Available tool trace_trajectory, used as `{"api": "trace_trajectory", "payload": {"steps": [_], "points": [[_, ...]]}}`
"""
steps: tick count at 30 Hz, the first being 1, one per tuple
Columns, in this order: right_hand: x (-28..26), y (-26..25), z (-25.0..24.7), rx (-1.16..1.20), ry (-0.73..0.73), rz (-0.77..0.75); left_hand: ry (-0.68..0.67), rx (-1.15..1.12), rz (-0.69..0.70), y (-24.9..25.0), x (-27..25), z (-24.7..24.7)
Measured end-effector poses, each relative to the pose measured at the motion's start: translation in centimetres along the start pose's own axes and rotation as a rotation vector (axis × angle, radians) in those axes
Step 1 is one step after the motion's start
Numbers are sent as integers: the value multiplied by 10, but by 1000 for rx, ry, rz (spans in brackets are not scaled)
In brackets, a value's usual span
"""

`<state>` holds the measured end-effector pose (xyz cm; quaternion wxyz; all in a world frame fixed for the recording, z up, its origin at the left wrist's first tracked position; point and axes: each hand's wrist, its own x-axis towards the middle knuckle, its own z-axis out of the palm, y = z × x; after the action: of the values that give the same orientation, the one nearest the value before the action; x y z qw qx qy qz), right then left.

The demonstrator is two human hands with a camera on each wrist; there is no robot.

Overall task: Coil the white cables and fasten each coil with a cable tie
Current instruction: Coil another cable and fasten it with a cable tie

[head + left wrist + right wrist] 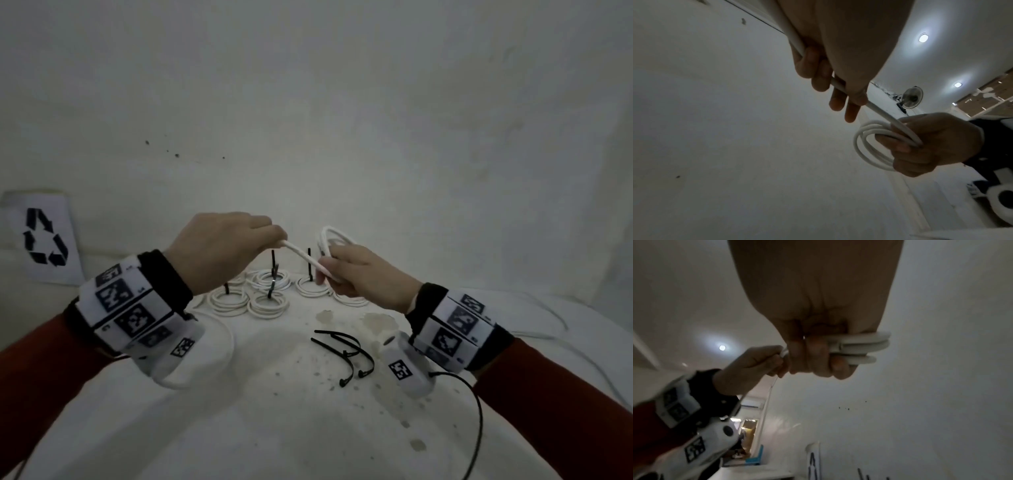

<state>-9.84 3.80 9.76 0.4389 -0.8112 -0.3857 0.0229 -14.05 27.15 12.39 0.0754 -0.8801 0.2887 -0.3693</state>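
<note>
Above the white table [308, 428], near its back edge, we see both hands raised with one white cable [305, 257] stretched between them. The right hand [370, 277] is clenched around a coil [334, 236] of several turns, whose loops stand up above the fist; in the right wrist view the turns lie stacked side by side under the curled fingers [818, 353], which we judge keeps them from springing apart. The left hand [222, 250] pinches the free run of the cable between thumb and fingers, holding it taut and slanting down toward the right fist. In the left wrist view the cable passes through the left hand and continues back along the wrist, so we infer more length remains to be wound. We take the step in hand to be the feeding of a further turn onto the coil.

Behind the hands lie the finished coils [270, 291], each bound with a black tie whose tail stands upright. In front, well apart from the hands, loose black cable ties [346, 353] wait within reach of the right hand. A sheet with a recycling symbol [44, 236] leans at the far left.
</note>
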Motion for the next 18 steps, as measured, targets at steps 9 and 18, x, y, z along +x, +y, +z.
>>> {"api": "trace_trajectory", "payload": {"steps": [9,18], "points": [[9,-16,2,795,-290,-97,41,-815,-109,22,5,11],[9,-25,20,503,287,-208,138,-760,-181,24,4,19]]}}
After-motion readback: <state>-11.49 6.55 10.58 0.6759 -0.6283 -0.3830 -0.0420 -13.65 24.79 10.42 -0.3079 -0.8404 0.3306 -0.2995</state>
